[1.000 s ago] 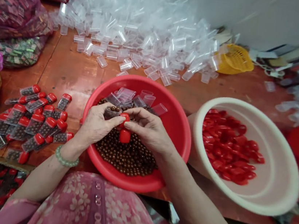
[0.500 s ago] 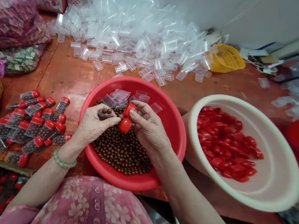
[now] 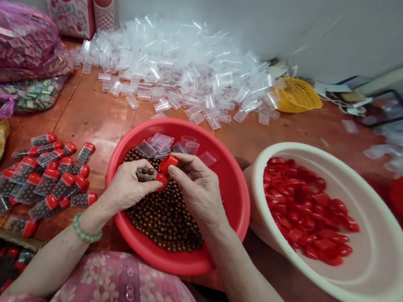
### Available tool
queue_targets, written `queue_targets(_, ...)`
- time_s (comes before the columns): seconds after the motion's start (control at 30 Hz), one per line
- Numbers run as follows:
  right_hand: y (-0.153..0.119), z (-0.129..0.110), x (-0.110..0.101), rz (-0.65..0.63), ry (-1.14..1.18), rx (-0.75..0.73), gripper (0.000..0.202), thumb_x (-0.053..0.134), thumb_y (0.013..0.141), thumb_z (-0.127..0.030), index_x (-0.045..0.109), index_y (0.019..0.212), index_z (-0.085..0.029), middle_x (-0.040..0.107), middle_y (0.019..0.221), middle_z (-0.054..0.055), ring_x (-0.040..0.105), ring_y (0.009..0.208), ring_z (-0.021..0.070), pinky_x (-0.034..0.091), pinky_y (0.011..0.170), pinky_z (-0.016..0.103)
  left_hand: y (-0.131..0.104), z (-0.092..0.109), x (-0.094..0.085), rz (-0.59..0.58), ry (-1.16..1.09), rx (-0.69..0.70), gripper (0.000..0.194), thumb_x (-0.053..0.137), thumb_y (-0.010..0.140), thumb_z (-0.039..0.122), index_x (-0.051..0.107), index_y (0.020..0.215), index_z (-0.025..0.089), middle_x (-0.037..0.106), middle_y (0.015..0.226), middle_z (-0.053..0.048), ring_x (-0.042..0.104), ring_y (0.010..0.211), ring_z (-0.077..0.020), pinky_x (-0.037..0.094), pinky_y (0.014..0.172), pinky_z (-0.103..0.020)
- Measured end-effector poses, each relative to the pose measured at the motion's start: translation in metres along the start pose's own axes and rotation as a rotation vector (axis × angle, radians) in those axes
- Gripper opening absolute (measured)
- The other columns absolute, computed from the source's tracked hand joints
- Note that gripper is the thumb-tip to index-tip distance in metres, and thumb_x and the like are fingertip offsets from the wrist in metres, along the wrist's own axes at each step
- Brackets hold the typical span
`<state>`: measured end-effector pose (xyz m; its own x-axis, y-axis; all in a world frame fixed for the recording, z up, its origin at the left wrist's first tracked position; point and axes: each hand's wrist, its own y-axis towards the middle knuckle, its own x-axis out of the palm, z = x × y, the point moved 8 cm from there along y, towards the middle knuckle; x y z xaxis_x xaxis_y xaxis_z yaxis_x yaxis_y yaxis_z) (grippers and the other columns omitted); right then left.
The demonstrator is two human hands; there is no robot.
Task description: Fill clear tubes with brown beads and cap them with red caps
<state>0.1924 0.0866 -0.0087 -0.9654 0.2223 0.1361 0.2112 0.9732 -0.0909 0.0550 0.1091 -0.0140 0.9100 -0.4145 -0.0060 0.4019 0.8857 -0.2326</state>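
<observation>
My left hand (image 3: 124,188) is closed around a small clear plastic container (image 3: 142,177) with brown balls in it. My right hand (image 3: 198,188) pinches a red flip-top cap (image 3: 168,164), its lid swung open. The cap's lower part is at the container's mouth by my left thumb; how far it is seated I cannot tell. Both hands are over a red basin (image 3: 242,201) of loose brown balls (image 3: 167,226). Several clear containers (image 3: 160,141) lie at the basin's far side.
To the left lie many filled containers with red caps (image 3: 48,183). A tilted white basin (image 3: 379,234) at right holds red caps (image 3: 301,209). Behind are a heap of clear containers (image 3: 185,74), a yellow basket (image 3: 299,97), a thermos (image 3: 103,2) and plastic bags (image 3: 18,45).
The red cap's lower part has come left to the container's mouth, between the two hands. The whole scene sits lower in view as the head camera has tilted up.
</observation>
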Motion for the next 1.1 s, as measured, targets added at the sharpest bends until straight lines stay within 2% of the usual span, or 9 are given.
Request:
queue_targets(0.23,-0.001,0.001,-0.002,-0.042,-0.057,-0.018,0.027,0.075,0.076,-0.034,0.071,0.102,-0.027,0.071,0.097,0.001,0.064,0.091,0.0173,0.051,0.09,0.034,-0.001,-0.002,-0.002,0.008,-0.063,-0.015,0.019,0.074,0.066,0.024,0.057,0.068,0.015,0.056,0.063,0.004,0.048,0.059,-0.008,0.037,0.059,-0.022)
queue_targets(0.3,-0.002,0.003,0.002,-0.088,-0.04,0.0,0.037,0.076,0.075,-0.034,0.068,0.111,-0.029,0.07,0.101,0.001,0.064,0.096,0.0175,0.051,0.093,0.035,0.001,-0.002,-0.005,0.03,-0.103,-0.014,0.021,0.075,0.065,0.025,0.056,0.068,0.015,0.056,0.063,0.004,0.05,0.06,-0.0083,0.038,0.061,-0.022)
queue_targets(0.4,-0.004,0.007,0.012,-0.177,-0.041,0.058,0.057,0.083,0.066,-0.034,0.062,0.12,-0.031,0.07,0.103,0.002,0.065,0.092,0.018,0.054,0.086,0.034,0.004,-0.003,-0.01,0.064,-0.194,-0.018,0.024,0.077,0.063,0.026,0.057,0.07,0.015,0.058,0.067,0.004,0.053,0.064,-0.009,0.041,0.065,-0.023)
queue_targets(0.47,-0.005,0.008,0.018,-0.198,-0.108,0.069,0.05,0.085,0.062,-0.035,0.067,0.108,-0.028,0.07,0.098,0.002,0.065,0.085,0.0179,0.055,0.079,0.033,0.006,-0.005,-0.012,0.078,-0.243,-0.021,0.026,0.079,0.061,0.026,0.058,0.072,0.016,0.059,0.068,0.004,0.053,0.065,-0.0089,0.041,0.067,-0.023)
queue_targets(0.53,-0.005,0.007,0.02,-0.181,-0.169,0.047,0.034,0.085,0.062,-0.036,0.071,0.091,-0.025,0.071,0.089,0.001,0.063,0.08,0.0174,0.054,0.078,0.032,0.007,-0.007,-0.013,0.088,-0.267,-0.016,0.027,0.08,0.061,0.027,0.058,0.072,0.016,0.058,0.068,0.005,0.052,0.064,-0.0084,0.042,0.067,-0.023)
queue_targets(0.6,-0.004,0.006,0.02,-0.161,-0.195,0.036,0.026,0.085,0.062,-0.036,0.071,0.081,-0.024,0.07,0.08,0.0,0.062,0.076,0.0168,0.053,0.075,0.031,0.008,-0.007,-0.014,0.096,-0.268,-0.009,0.028,0.081,0.06,0.027,0.058,0.071,0.016,0.057,0.068,0.005,0.051,0.064,-0.0081,0.041,0.067,-0.023)
queue_targets(0.73,-0.003,0.007,0.014,-0.154,-0.193,0.061,0.025,0.084,0.064,-0.037,0.074,0.082,-0.023,0.07,0.076,0.0,0.06,0.068,0.0142,0.052,0.068,0.029,0.008,-0.006,-0.015,0.097,-0.235,-0.008,0.028,0.08,0.06,0.028,0.058,0.071,0.015,0.057,0.068,0.004,0.051,0.064,-0.0084,0.041,0.064,-0.022)
queue_targets(1.1,-0.001,0.007,0.006,-0.115,-0.171,0.116,0.025,0.081,0.067,-0.039,0.07,0.079,-0.02,0.068,0.071,0.001,0.061,0.064,0.0137,0.054,0.064,0.028,0.007,-0.002,-0.014,0.094,-0.154,0.008,0.025,0.078,0.063,0.028,0.058,0.072,0.016,0.057,0.067,0.004,0.051,0.064,-0.0096,0.041,0.063,-0.023)
